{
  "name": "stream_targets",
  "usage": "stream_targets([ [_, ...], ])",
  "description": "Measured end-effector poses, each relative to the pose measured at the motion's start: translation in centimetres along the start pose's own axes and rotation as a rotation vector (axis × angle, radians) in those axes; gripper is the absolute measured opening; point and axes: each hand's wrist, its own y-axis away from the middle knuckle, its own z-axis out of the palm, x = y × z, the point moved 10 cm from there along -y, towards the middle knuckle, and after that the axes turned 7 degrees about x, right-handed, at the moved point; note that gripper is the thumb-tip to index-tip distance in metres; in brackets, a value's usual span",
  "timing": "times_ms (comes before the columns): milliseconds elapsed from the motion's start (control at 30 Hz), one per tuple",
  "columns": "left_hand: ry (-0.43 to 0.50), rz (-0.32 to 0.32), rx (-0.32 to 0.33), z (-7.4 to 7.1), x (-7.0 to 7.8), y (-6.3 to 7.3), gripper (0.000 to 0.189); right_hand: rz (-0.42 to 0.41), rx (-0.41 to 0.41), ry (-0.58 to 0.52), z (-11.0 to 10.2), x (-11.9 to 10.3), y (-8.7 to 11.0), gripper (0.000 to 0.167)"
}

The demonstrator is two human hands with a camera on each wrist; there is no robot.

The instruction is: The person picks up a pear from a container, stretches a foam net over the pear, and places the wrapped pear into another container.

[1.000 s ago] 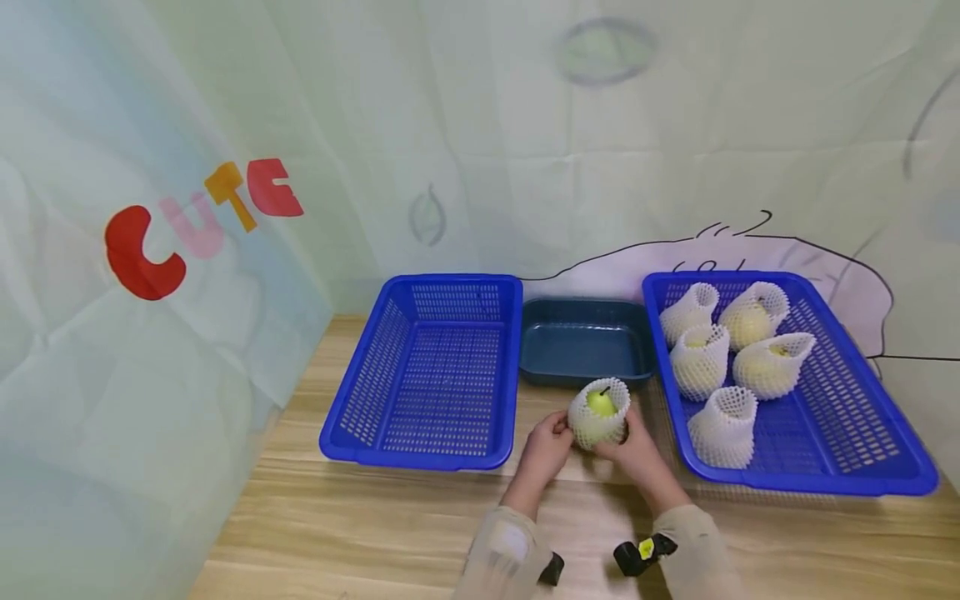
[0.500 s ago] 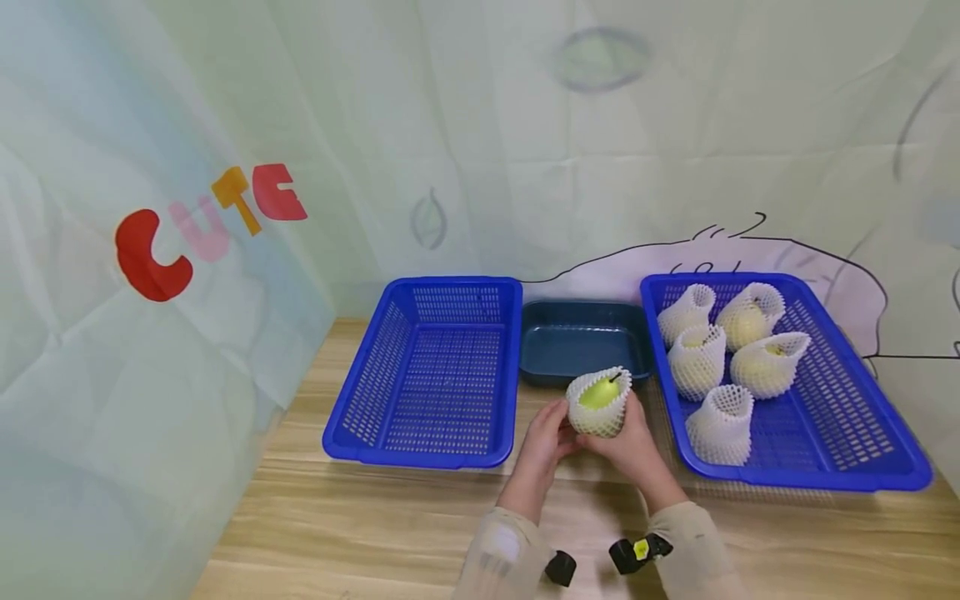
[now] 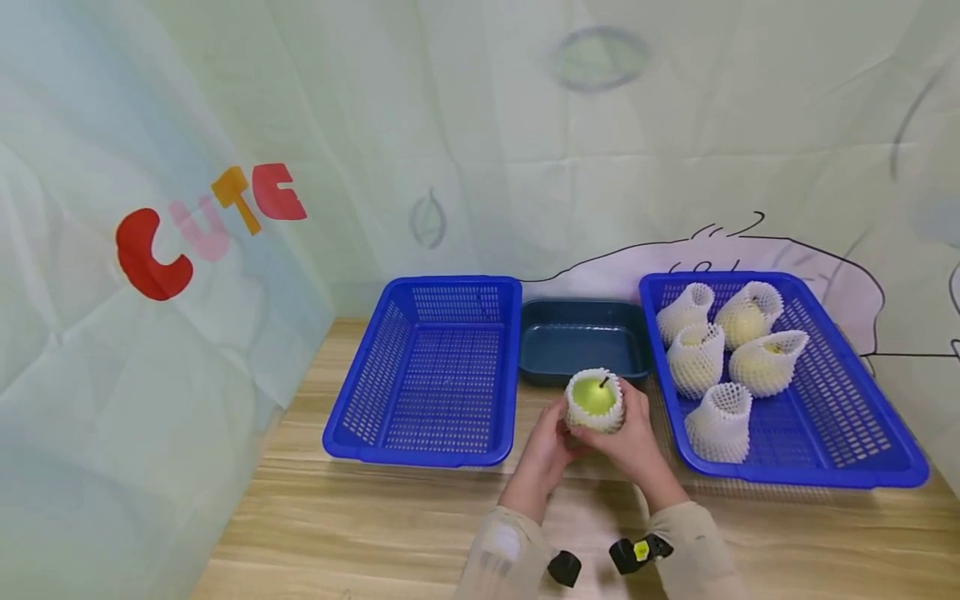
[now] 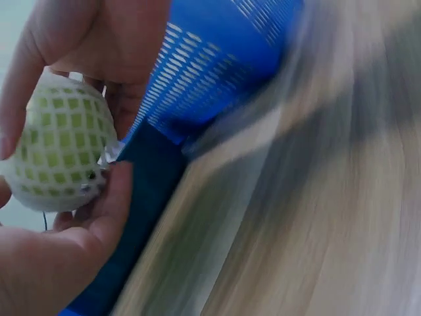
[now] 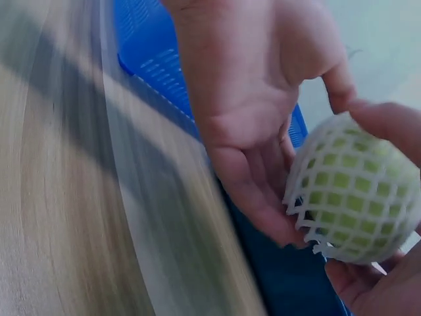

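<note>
Between both hands, a green pear with a dark stem sits upright in a white foam net sleeve. Its top shows through the sleeve's round opening in the head view. My left hand holds the sleeved pear from the left and below. On the other side, my right hand grips it with the thumb across the near face. Light green skin shows through the mesh in both wrist views. The pear is held in front of the dark teal tray, overlapping its near rim in the head view.
At the left stands a blue plastic basket with perforated walls. Another blue basket at the right holds several foam-sleeved pears. Both stand on a wood-grain table, with a printed cloth backdrop behind and at the left.
The pear has been lifted slightly and turned, tilting right midway and now upright with its top facing up. The right thumb has come across its front; both hands still hold it.
</note>
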Motion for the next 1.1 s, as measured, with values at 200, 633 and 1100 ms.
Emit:
stream_targets([
  [200, 0.111, -0.02, -0.027, 0.4, 0.1, 0.1, 0.032, 0.012, -0.034, 0.005, 0.0, -0.6, 0.2, 0.087],
  [633, 0.132, 0.012, -0.033, 0.7, 0.4, 0.2, 0.026, -0.16, 0.018, 0.047, -0.1, -1.9, 0.3, 0.096],
  [1100, -0.04, 0.216, -0.005, 1.3, 6.3, 2.9, 0.036, -0.157, 0.064, -0.025, -5.3, -6.4, -1.6, 0.083],
])
